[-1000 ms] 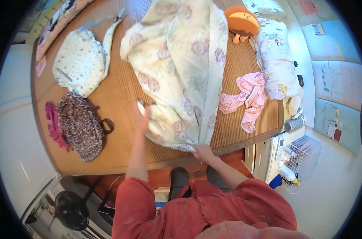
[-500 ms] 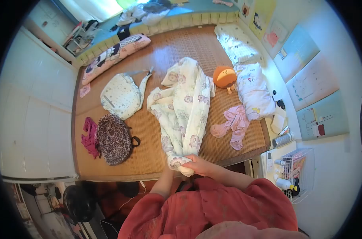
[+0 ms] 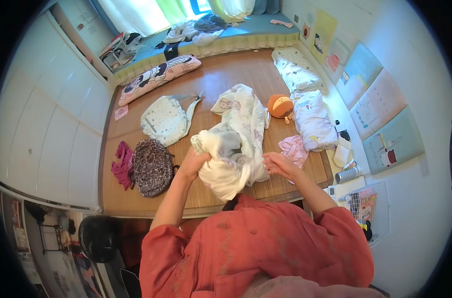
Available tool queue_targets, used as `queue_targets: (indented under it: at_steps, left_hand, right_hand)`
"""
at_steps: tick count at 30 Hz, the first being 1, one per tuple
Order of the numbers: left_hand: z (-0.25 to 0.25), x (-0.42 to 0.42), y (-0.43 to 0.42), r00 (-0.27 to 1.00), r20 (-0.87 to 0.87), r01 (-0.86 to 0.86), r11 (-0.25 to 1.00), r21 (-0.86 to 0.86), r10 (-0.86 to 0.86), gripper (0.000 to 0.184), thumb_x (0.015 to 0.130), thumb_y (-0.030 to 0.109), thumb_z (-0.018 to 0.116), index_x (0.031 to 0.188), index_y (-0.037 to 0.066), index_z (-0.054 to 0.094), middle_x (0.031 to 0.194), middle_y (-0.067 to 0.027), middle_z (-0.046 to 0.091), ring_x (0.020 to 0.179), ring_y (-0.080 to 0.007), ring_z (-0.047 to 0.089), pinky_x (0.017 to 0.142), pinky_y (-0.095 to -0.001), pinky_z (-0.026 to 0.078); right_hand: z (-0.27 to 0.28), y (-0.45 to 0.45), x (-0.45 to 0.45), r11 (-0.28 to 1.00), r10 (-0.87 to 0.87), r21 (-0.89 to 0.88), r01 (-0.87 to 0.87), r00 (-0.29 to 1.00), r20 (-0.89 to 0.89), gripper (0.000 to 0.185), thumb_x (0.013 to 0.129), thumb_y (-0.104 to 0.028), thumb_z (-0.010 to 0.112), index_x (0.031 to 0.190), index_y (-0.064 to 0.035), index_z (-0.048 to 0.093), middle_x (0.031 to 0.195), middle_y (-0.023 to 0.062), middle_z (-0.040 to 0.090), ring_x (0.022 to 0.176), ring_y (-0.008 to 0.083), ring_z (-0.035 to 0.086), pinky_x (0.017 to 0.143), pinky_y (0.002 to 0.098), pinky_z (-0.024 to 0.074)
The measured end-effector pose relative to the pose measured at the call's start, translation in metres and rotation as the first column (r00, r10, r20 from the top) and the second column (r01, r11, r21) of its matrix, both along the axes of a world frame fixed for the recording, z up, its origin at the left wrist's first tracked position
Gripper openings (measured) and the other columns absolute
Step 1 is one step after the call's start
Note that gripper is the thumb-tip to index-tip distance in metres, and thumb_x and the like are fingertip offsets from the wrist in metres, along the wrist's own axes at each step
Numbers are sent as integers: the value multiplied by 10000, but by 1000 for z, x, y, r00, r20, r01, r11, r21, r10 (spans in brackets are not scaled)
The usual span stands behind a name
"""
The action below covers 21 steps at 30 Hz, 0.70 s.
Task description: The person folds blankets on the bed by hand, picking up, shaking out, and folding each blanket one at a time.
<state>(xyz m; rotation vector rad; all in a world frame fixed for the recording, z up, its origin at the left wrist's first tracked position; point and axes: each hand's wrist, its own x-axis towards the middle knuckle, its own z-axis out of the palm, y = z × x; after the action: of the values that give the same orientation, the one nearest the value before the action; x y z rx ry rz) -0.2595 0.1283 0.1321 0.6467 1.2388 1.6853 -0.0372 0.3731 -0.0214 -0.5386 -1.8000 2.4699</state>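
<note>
Floral cloth (image 3: 243, 111) lies bunched on the woven mat (image 3: 226, 69), its near end apparently held up by the left hand (image 3: 192, 165), fingers closed on the edge; the right hand (image 3: 281, 165) has parted fingers beside it, contact unclear

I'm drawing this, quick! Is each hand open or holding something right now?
Left hand: closed, holding the flower-print cloth.
Right hand: loosely open, beside the cloth's edge; can't tell if it's touching.
</note>
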Motion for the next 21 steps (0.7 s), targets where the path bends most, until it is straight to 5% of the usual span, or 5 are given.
queue_targets:
  at_steps: [4,9,11,17,21]
  left_hand:
    - [23,33,-14,969,-218,122,992,-6,-121,521,691,-3,612,1194,2,475,1112,-66,580,1016,-165,553,889,-312,436]
    - [41,68,-28,947,-187,261,965,-34,-263,534,700,8,641,1207,13,472,1136,-54,565,1041,-136,525,912,-308,408]
    - [36,68,-33,915,-245,314,947,-68,-321,505,704,11,640,1186,12,490,1117,-52,572,1026,-133,530,898,-301,414]
    - [-9,44,-31,771,-305,365,781,-507,-558,440,779,146,650,1173,10,509,1093,-61,585,1001,-135,535,887,-286,413]
    - [-98,-1,-38,821,-234,385,808,-446,-521,634,828,381,614,1313,41,388,1238,-100,493,1111,-156,470,885,-312,411]
  right_hand:
    - [-46,15,-31,974,-19,-176,140,832,555,661,885,-523,417,1305,-17,350,1196,166,507,1061,273,538,854,399,473]
    - [-53,-41,-80,973,23,-200,114,816,578,919,794,-695,385,1410,-58,142,1397,231,263,1241,390,327,963,512,341]
    - [-73,-50,-112,816,-84,-553,167,981,173,577,830,-451,552,1182,3,500,1065,160,587,1031,249,556,865,398,468]
    - [53,15,-174,916,-331,-264,303,941,-66,528,819,-313,582,1224,1,452,1131,144,559,972,217,583,821,348,486]
    - [156,-8,-138,951,-172,-303,66,925,-339,395,769,-138,591,1119,24,506,1010,102,609,830,206,623,731,281,507]
